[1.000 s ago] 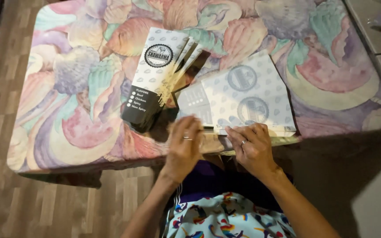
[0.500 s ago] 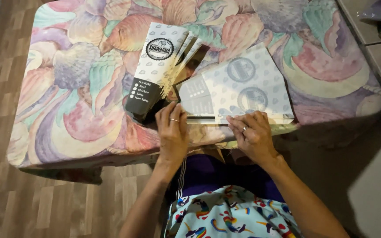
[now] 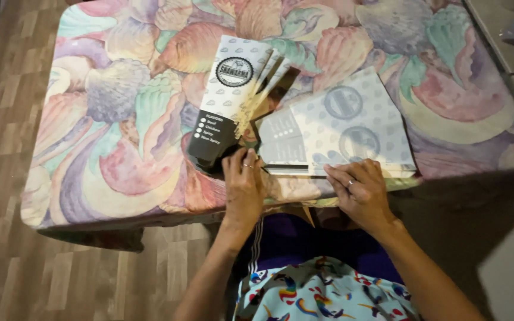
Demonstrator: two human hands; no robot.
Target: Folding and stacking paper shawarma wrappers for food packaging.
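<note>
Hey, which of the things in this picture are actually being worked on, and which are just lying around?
In hand:
- flat printed cardboard sheet, pressed down by the left hand and right hand
- stack of folded cartons, next to the left hand

Lying about:
- floral tablecloth under everything
- grey tiled surface at the far right

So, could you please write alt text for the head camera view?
A seated person's left hand and right hand press flat on patterned paper sheets at the near edge of a table with a pastel shell-print cloth. A stack of flattened black-and-white paper sleeves lies beside them.
</note>
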